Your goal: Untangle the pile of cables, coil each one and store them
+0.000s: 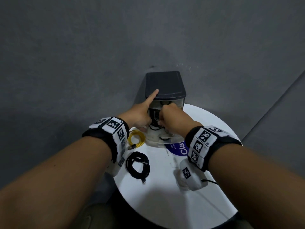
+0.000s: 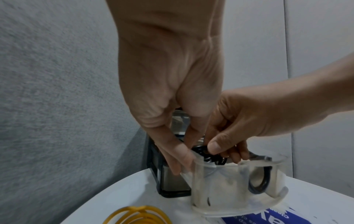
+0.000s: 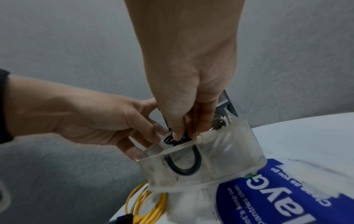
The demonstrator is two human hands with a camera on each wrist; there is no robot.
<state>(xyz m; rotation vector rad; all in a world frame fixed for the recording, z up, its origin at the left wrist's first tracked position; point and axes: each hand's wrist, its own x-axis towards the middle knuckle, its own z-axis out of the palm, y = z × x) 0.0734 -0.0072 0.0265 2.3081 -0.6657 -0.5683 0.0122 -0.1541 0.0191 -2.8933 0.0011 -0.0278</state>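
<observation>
A small drawer unit with a dark lid stands at the far edge of the round white table. Its translucent drawer is pulled out towards me. My right hand pinches a thin coiled black cable and holds it down in the drawer's rear compartment. A thicker black cable lies in the front compartment. My left hand pinches the drawer's left wall, while its index finger stretches up onto the lid. A yellow coil and a black coil lie on the table.
A grey wall stands right behind the unit. A blue sticker with white lettering sits on the table under the drawer's front. The near half of the table holds only the black coil's loose plug end.
</observation>
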